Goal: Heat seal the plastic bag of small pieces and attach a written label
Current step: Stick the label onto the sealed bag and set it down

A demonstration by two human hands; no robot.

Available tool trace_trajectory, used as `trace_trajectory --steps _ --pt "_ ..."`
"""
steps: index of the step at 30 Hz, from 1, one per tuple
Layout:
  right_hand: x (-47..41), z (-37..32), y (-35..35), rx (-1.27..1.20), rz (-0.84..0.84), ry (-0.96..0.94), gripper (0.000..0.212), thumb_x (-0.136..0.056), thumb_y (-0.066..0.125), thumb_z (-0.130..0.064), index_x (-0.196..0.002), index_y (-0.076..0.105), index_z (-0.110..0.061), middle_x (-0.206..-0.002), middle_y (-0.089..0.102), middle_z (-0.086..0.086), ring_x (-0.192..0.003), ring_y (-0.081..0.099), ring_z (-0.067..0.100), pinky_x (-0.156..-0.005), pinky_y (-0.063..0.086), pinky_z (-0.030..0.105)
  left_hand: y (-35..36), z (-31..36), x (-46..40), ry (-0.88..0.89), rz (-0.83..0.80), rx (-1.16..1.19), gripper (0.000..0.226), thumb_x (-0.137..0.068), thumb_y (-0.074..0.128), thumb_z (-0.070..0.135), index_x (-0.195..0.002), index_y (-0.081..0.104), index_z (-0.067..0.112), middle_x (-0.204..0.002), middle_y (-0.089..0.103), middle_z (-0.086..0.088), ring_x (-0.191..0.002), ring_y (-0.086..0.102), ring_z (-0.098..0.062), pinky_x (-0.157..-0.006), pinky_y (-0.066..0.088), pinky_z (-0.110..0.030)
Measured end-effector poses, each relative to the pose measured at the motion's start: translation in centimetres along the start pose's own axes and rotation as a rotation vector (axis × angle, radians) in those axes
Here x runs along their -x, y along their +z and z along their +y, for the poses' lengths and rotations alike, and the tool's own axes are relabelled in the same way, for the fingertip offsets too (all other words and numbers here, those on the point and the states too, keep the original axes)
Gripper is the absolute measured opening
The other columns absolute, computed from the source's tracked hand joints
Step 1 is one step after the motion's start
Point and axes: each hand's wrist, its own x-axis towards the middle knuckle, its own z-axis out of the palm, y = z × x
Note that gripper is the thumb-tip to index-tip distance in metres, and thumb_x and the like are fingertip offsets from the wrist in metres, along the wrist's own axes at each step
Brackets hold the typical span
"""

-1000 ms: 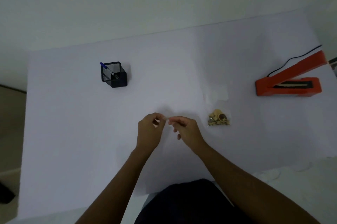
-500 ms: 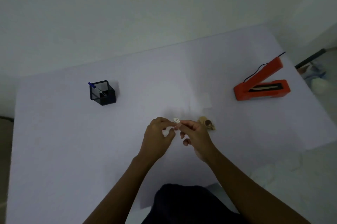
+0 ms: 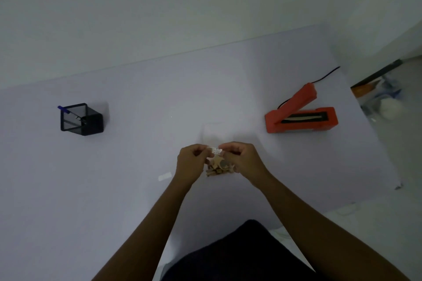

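Head view: the only camera, looking down on a pale lilac tabletop (image 3: 137,189).
Label: a small white paper strip with dark writing (image 3: 216,150), long axis running left to right, pinched at its left end by the left hand (image 3: 190,162) and at its right end by the right hand (image 3: 243,159).
Fingers: both hands are closed in a fingertip pinch on the strip; the other fingers are curled.
Bag: a clear plastic bag of small tan wooden pieces (image 3: 218,167) lies on the table directly beneath and between the hands, just under the strip; both hands are equally near.
Judgement: the next move looks like a short press straight down onto the bag.
Room: bare tabletop all round the hands; a small white scrap (image 3: 164,176) lies just left of the left wrist.
Far things: an orange heat sealer with its arm raised (image 3: 301,116) stands well apart to the right, near the table edge; a black mesh pen holder (image 3: 81,119) well apart to the left.
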Motion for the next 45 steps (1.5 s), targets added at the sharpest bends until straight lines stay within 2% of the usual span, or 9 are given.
trace_trajectory --steps 4,7,12,14,17,23,30,35,45 --pt "-2.0 1.4 -1.5 0.025 -0.022 0.023 0.017 -0.095 0.061 -0.009 -0.098 0.077 -0.004 -0.09 0.076 0.013 -0.054 0.059 -0.003 -0.049 0.042 0.011 2.1 -0.7 -0.7 -0.127 0.042 0.109 0.013 -0.092 0.063 0.015 -0.095 0.076 0.013 -0.08 0.078 0.0 -0.072 0.074 -0.019 -0.055 0.053 -0.027" --pt "-3.3 2.5 -1.6 0.111 -0.021 0.036 0.016 -0.093 0.069 -0.021 -0.095 0.078 -0.008 -0.085 0.076 0.005 -0.063 0.065 0.002 -0.053 0.045 0.014 3.2 -1.6 -1.3 -0.184 0.074 0.128 0.011 -0.088 0.068 0.02 -0.09 0.078 0.016 -0.082 0.077 -0.002 -0.078 0.075 -0.021 -0.061 0.057 -0.032" --pt "-5.9 4.7 -0.9 0.285 -0.021 0.045 0.014 -0.089 0.073 -0.018 -0.098 0.079 -0.01 -0.092 0.078 0.004 -0.086 0.073 0.017 -0.077 0.059 0.029 4.4 -2.7 -2.5 -0.192 0.118 0.007 0.013 -0.086 0.071 0.021 -0.093 0.08 0.016 -0.084 0.078 0.0 -0.079 0.073 -0.015 -0.066 0.058 -0.026" --pt "-6.6 5.1 -0.7 0.33 -0.024 0.041 0.011 -0.089 0.073 -0.018 -0.095 0.079 -0.011 -0.092 0.078 0.003 -0.087 0.073 0.017 -0.081 0.059 0.03 4.6 -2.9 -3.1 -0.16 0.128 -0.098 0.013 -0.087 0.07 0.023 -0.095 0.08 0.017 -0.086 0.077 0.004 -0.078 0.072 -0.009 -0.065 0.054 -0.016" --pt "-7.5 5.6 -0.4 0.405 -0.014 0.025 0.009 -0.088 0.072 -0.017 -0.091 0.079 -0.012 -0.089 0.077 0.003 -0.083 0.072 0.017 -0.079 0.06 0.032 4.8 -3.3 -3.9 -0.13 0.147 -0.225 0.014 -0.088 0.069 0.023 -0.095 0.08 0.018 -0.087 0.077 0.005 -0.077 0.069 -0.007 -0.063 0.044 -0.008" --pt "-8.6 6.2 -0.1 0.477 0.009 0.034 0.013 -0.09 0.07 -0.02 -0.092 0.077 -0.01 -0.088 0.076 0.004 -0.083 0.07 0.018 -0.077 0.059 0.033 5.4 -3.5 -5.5 -0.109 0.133 -0.328 0.015 -0.087 0.069 0.024 -0.095 0.079 0.015 -0.088 0.077 0.002 -0.078 0.07 -0.012 -0.074 0.055 -0.025" --pt "-9.2 6.2 0.3 0.504 0.056 0.054 0.015 -0.088 0.072 -0.025 -0.083 0.076 -0.012 -0.08 0.074 0.0 -0.074 0.068 0.014 -0.067 0.056 0.028 5.8 -3.2 -6.6 -0.128 0.124 -0.416 0.017 -0.086 0.066 0.025 -0.075 0.075 0.014 -0.07 0.073 -0.001 -0.065 0.068 -0.016 -0.065 0.058 -0.034" --pt "-9.4 5.9 0.7 0.531 0.077 0.093 0.015 -0.087 0.073 -0.028 -0.081 0.076 -0.014 -0.076 0.073 -0.003 -0.068 0.067 0.009 -0.061 0.051 0.022 5.9 -3.1 -7.0 -0.154 0.14 -0.427 0.018 -0.085 0.068 0.027 -0.073 0.075 0.015 -0.067 0.072 0.001 -0.062 0.068 -0.014 -0.061 0.058 -0.029" --pt "-9.8 5.5 1.1 0.589 0.095 0.12 0.026 -0.082 0.071 -0.022 -0.067 0.066 -0.002 -0.064 0.069 0.01 -0.059 0.067 0.024 -0.053 0.056 0.037 6.1 -2.7 -7.3 -0.192 0.141 -0.46 0.02 -0.083 0.069 0.028 -0.068 0.072 0.014 -0.061 0.069 0.001 -0.055 0.066 -0.014 -0.057 0.058 -0.031"
